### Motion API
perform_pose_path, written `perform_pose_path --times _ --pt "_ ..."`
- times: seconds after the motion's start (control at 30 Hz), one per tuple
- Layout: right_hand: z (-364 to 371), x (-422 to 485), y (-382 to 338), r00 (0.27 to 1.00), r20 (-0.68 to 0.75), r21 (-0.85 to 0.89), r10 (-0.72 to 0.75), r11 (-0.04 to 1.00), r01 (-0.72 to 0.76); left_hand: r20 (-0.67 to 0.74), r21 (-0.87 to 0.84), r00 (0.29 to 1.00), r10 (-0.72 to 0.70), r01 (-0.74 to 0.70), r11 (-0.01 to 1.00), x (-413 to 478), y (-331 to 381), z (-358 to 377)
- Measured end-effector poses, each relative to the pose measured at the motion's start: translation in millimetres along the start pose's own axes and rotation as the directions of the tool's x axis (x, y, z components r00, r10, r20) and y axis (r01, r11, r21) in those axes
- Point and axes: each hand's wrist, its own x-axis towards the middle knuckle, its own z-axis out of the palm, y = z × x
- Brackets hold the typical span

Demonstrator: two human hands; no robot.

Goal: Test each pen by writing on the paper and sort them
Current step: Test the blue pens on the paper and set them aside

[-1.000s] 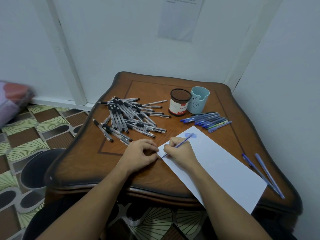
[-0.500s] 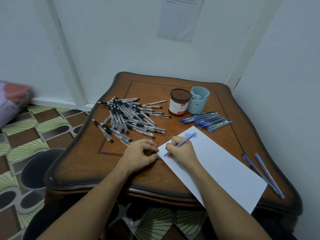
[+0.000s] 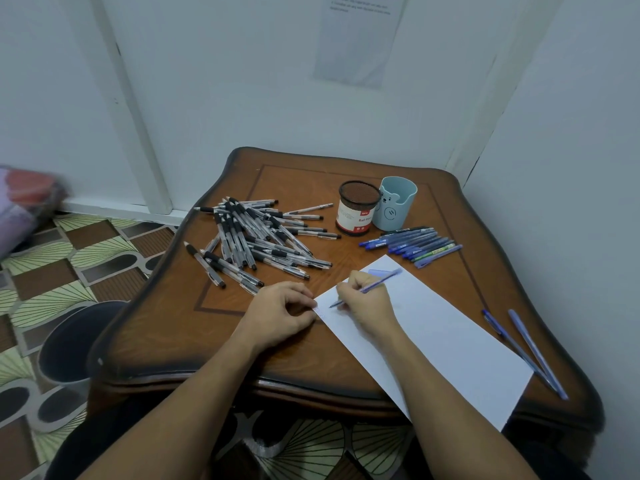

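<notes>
My right hand (image 3: 365, 299) grips a blue pen (image 3: 381, 280), its tip down on the near left corner of the white paper (image 3: 443, 337). My left hand (image 3: 280, 313) rests with curled fingers on the table at the paper's left edge and holds nothing I can see. A blue pen cap (image 3: 379, 271) lies on the paper behind my right hand. A heap of black-and-clear pens (image 3: 256, 240) covers the table's left half. A row of blue pens (image 3: 412, 244) lies beyond the paper. Two more blue pens (image 3: 523, 348) lie at the right edge.
A mesh pen holder (image 3: 356, 209) and a light blue bear cup (image 3: 394, 204) stand at the back of the wooden table (image 3: 180, 334). A dark bin (image 3: 69, 344) sits on the patterned floor to the left. Walls close in behind and to the right.
My right hand with the blue pen has shifted slightly right along the paper's corner while writing. My left hand has stayed where it was.
</notes>
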Motion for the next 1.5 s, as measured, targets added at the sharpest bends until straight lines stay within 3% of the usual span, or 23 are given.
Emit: perform_pose_path --times 0.07,0.17,0.23,0.27,0.33,0.4,0.47,0.53,0.77,0.93,1.07,1.27,1.33,1.4,1.5 --pt "-5 4 -5 0.991 -0.054 0.202 0.125 0.973 -0.111 0.001 -0.002 1.0 0.002 -0.002 1.0 0 0 -1" --pt "-13 8 -12 0.956 -0.026 0.516 0.292 0.823 -0.238 0.021 -0.017 1.0 -0.022 0.022 1.0 0 1 -1" --pt "-22 11 -17 0.949 -0.035 0.617 0.312 0.754 -0.225 0.027 -0.028 0.999 -0.029 0.03 0.999 0 2 -2" --pt "-27 12 -18 0.954 -0.056 0.597 0.293 0.776 -0.204 0.025 -0.031 0.999 -0.027 0.028 0.999 0 2 -1" --pt "-41 15 -20 0.976 -0.132 0.37 0.175 0.922 -0.115 0.022 -0.037 0.999 -0.025 0.026 0.999 -1 2 -1" --pt "-57 26 -13 0.987 -0.155 -0.096 -0.032 0.995 0.017 0.021 -0.038 0.999 -0.026 0.027 0.999 -1 1 -1" --pt "-69 38 -1 0.989 -0.073 -0.523 -0.127 0.85 0.071 0.018 -0.035 1.0 -0.022 0.023 0.999 -1 1 -1" --pt "-71 42 9 0.997 -0.017 -0.681 -0.07 0.731 0.039 0.016 -0.031 1.0 -0.017 0.017 0.999 -2 3 -2" --pt "-66 31 12 0.995 -0.015 -0.523 -0.099 0.849 0.077 0.028 -0.025 0.999 -0.021 0.021 0.999 -2 3 -1" --pt "-48 18 -6 0.989 0.117 -0.445 -0.092 0.885 0.135 -0.008 -0.043 1.0 -0.021 0.021 0.999 -4 4 -1" --pt "-27 4 -12 0.968 0.225 -0.307 -0.111 0.935 0.179 -0.046 -0.181 0.994 -0.095 0.085 0.98 -7 8 -2" --pt "-6 -8 -16 0.949 0.264 -0.21 -0.172 0.95 0.23 -0.064 -0.201 0.989 -0.133 0.118 0.972 -5 6 -2" --pt "-6 -10 -21 0.978 0.18 -0.095 -0.11 0.987 0.128 -0.072 -0.215 0.986 -0.149 0.13 0.968 -4 6 -2" --pt "-10 -10 -25 0.997 0.058 0.059 0.041 0.997 -0.044 -0.07 -0.231 0.984 -0.164 0.144 0.962 -5 7 -2" --pt "-18 -10 -28 0.986 0.036 0.262 0.162 0.951 -0.166 -0.059 -0.247 0.981 -0.182 0.163 0.955 -6 11 -3"
